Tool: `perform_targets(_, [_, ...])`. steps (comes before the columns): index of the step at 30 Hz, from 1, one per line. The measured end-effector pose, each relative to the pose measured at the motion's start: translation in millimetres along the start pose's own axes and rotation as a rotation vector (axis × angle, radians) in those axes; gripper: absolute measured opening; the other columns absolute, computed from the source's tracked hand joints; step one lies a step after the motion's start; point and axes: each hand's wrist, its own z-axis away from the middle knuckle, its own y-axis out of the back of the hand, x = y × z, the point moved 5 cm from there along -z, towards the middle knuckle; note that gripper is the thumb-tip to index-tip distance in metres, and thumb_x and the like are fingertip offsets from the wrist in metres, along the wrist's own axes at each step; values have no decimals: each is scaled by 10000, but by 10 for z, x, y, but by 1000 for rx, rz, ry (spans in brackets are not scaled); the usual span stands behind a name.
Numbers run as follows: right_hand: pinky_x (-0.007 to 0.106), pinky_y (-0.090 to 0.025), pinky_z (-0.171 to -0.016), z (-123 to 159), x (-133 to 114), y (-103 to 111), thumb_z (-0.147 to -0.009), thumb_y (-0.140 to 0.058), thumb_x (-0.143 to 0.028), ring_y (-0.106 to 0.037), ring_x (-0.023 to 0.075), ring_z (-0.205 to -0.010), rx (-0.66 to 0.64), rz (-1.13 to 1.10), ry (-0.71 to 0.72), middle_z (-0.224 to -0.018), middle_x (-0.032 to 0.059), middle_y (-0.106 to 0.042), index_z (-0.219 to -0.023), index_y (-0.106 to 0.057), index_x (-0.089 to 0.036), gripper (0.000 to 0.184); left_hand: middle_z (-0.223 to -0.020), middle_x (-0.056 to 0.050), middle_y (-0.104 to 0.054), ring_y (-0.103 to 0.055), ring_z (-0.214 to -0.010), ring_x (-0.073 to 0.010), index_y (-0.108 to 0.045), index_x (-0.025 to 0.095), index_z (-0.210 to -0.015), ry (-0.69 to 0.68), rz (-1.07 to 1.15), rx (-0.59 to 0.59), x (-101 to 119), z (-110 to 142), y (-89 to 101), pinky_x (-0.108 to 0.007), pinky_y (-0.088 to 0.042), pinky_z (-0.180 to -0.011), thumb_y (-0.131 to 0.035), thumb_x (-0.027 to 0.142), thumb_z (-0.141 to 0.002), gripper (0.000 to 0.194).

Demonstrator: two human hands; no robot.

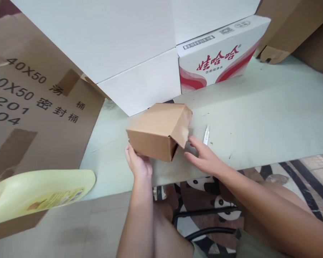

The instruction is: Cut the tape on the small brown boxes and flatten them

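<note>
Currently a small brown cardboard box [150, 122] is held tilted over the near part of the table [263, 118], in front of stacked white boxes [140, 84]. Left hand [138, 163] grips it at the near left corner, fingers running underneath. Right hand [200, 154] open, empty, fingers parted, its fingertips right at the loose end flap [182, 130]; contact or a slight gap, cannot tell. Flap hangs outward at the box's right end, a pale, roughened patch on it. Silver cutter [206, 134] lies on the table just beyond the right hand. Further back, a white carton [218, 61] with red lettering stands against the white boxes. Far left: large printed carton [43, 104], with a pale yellow bottle [48, 191] lying on its side nearer the viewer. Panda-patterned mat [201, 184] on the floor below the table edge.
</note>
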Motion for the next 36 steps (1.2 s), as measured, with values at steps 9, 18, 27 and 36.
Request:
perform_targets(9, [567, -375, -1168, 25, -63, 220, -936, -518, -418, -431, 327, -1430, 235, -19, 87, -1529, 150, -461, -1479, -413, -259, 576, -1057, -40, -727, -665, -994, -214, -701, 227, -986, 159, 122, -287, -79, 92, -177, -314, -504, -831, -667, 501, -784, 342])
perform_targets(18, [579, -439, -1127, 52, -50, 198, -882, -601, -569, -561, 366, -1309, 164, -59, 53, -1248, 116, -692, -1315, -619, -289, 516, -1252, -84, -704, -613, -1224, -313, -717, 264, -1119, 103, -52, -523, -112, 173, -203, -399, -520, -953, -695, 518, -691, 498])
perform_targets(27, [584, -422, -1157, 82, 23, 204, -884, -588, -632, -519, 368, -1384, 159, -91, 9, -1429, 140, -620, -1393, -599, -242, 641, -1503, -82, -553, -564, -1332, -314, -620, 336, -1334, 4, -206, -673, -155, 150, -199, -399, -542, -980, -747, 439, -711, 644])
perform_targets(36, [588, -452, -1130, 105, 97, 135, -900, -562, -644, -600, 364, -1306, 38, -97, -12, -1227, 127, -744, -1326, -668, -261, 583, -1415, -130, -598, -620, -1245, -291, -611, 277, -1263, -181, -372, -587, -157, 154, -192, -425, -502, -1032, -690, 500, -848, 478])
